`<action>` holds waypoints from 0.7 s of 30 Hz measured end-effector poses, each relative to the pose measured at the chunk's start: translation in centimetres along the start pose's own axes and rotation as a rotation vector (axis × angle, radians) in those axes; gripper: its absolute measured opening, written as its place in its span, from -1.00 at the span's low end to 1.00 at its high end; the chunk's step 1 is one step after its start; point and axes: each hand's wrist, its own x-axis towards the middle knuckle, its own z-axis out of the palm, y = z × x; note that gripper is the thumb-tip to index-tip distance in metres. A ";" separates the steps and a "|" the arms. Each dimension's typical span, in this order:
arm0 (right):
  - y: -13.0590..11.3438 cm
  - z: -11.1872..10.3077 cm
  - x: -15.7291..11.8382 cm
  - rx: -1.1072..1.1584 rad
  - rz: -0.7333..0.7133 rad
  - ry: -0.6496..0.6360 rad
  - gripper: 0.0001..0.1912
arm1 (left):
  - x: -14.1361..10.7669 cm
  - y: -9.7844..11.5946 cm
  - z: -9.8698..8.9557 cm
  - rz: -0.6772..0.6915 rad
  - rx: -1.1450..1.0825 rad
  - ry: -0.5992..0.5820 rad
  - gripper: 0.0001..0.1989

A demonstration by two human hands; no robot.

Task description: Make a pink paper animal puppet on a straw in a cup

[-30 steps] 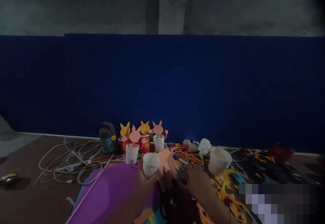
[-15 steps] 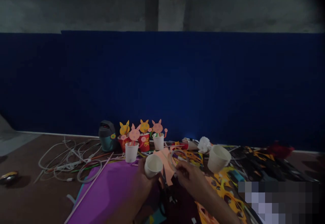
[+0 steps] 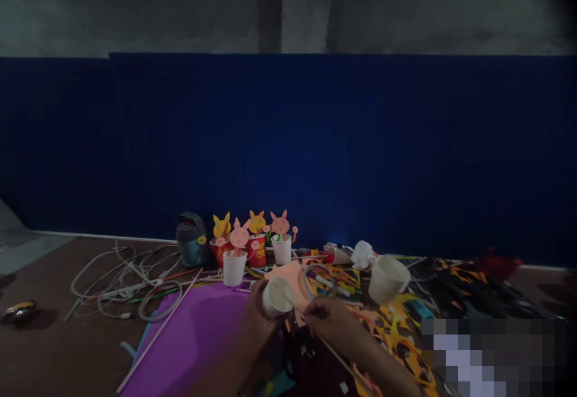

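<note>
My left hand (image 3: 256, 322) is closed round a white paper cup (image 3: 273, 302), its mouth tilted toward me. Between the fingers of my right hand (image 3: 327, 318) is a thin pale stick (image 3: 339, 358). One end of it reaches into the cup's mouth; the rest slants down to the lower right. Dark-handled scissors (image 3: 291, 349) lie below the cup, partly hidden by my left hand. Just beyond my right hand, a roll of clear tape (image 3: 319, 281) rests over orange paper (image 3: 288, 272).
Paper animal figures (image 3: 238, 238) stand in white and red cups at the back. Purple sheets (image 3: 193, 325) lie left, beside tangled white cables (image 3: 130, 283). Another white cup (image 3: 388, 281), crumpled tissue (image 3: 362, 255) and yellow paper scraps (image 3: 406, 343) are on the right. A blue panel (image 3: 288, 145) stands behind.
The stick now shows in my right hand, with its end in the cup. My left hand and the cup have shifted slightly right; my right hand has moved a little down, away from the tape roll.
</note>
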 end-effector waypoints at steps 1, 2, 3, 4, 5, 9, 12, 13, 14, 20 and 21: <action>-0.1 0.0 0.0 -0.004 -0.001 0.006 -0.86 | 0.0 0.1 0.0 -0.002 -0.004 0.000 -0.48; -0.2 0.0 -0.1 -0.009 0.000 0.008 -0.86 | 0.0 0.1 -0.1 -0.007 -0.008 -0.004 -0.47; -0.2 0.1 -0.1 -0.011 0.003 0.006 -0.86 | 0.0 0.2 -0.1 -0.012 -0.011 -0.012 -0.46; -0.3 0.1 -0.1 -0.012 0.011 0.003 -0.86 | 0.0 0.2 -0.1 -0.017 -0.013 -0.018 -0.44; -0.4 0.1 -0.1 -0.011 0.018 0.000 -0.86 | 0.0 0.2 -0.1 -0.025 -0.013 -0.021 -0.43; -0.7 0.1 -0.3 -0.007 0.035 0.005 -0.86 | 0.0 0.7 -0.1 -0.064 -0.021 -0.002 -0.46; -1.2 0.2 -0.5 0.027 0.045 -0.006 -0.85 | 0.1 1.5 -0.3 -0.075 -0.030 -0.012 -0.49; -1.4 0.3 -0.6 0.045 0.052 -0.010 -0.85 | 0.1 1.8 -0.4 -0.074 -0.027 -0.015 -0.50; -1.5 0.4 -0.6 0.065 0.062 -0.013 -0.85 | 0.2 2.0 -0.5 -0.075 -0.017 -0.017 -0.52; -1.7 0.9 -1.0 0.255 0.142 -0.025 -0.89 | 0.0 2.3 -0.8 -0.075 0.010 -0.028 -0.50; -1.7 1.0 -1.0 0.295 0.159 -0.034 -0.88 | -0.1 2.1 -0.7 -0.072 0.007 -0.025 -0.48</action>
